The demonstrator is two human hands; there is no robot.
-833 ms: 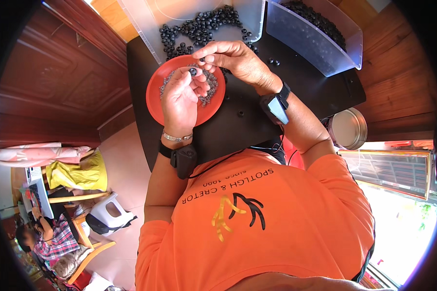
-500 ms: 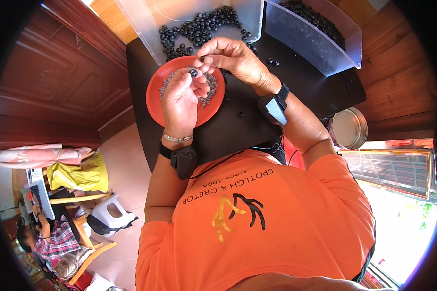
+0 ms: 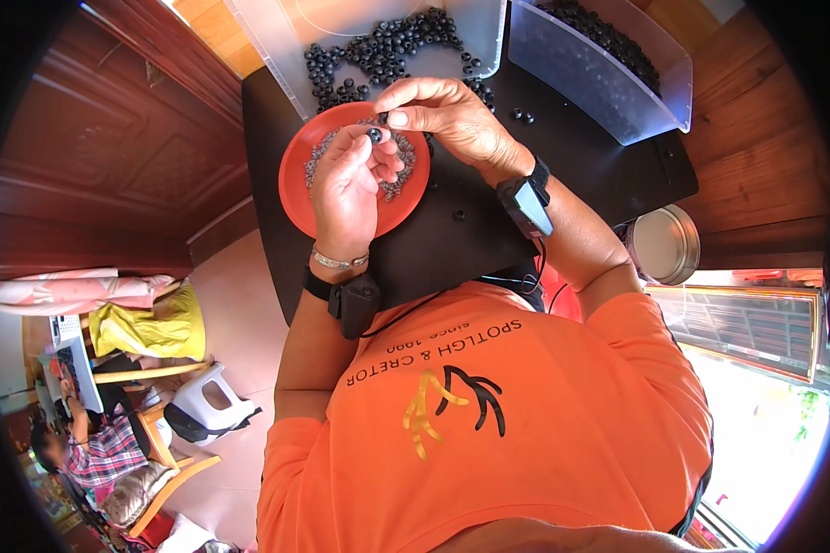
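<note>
My left hand [image 3: 346,194], palm turned up over the orange-red plate [image 3: 295,180], pinches a small black round bead-like piece [image 3: 374,135] between thumb and forefinger. Its other fingers curl loosely. From the right, my right hand [image 3: 461,124] reaches in with thumb and forefinger closed on another tiny dark piece [image 3: 384,119], mostly covered by the fingertips. The two hands' fingertips are very near each other; whether the pieces touch cannot be made out. Small grey pieces [image 3: 397,184] lie in the plate, partly hidden under my left hand.
Beyond the plate, a clear plastic bin [image 3: 478,46] lies open with many black round pieces [image 3: 387,55]. Another clear bin [image 3: 586,88] stands right, with more. Loose black pieces [image 3: 523,116] dot the dark table [image 3: 581,170]. A round tin [image 3: 664,244] stands right; a person [image 3: 111,452] sits far left.
My right hand has edged slightly right and down, its fingertips still by the left's. The black piece in my left hand shows a little more. The whole view has shifted slightly.
</note>
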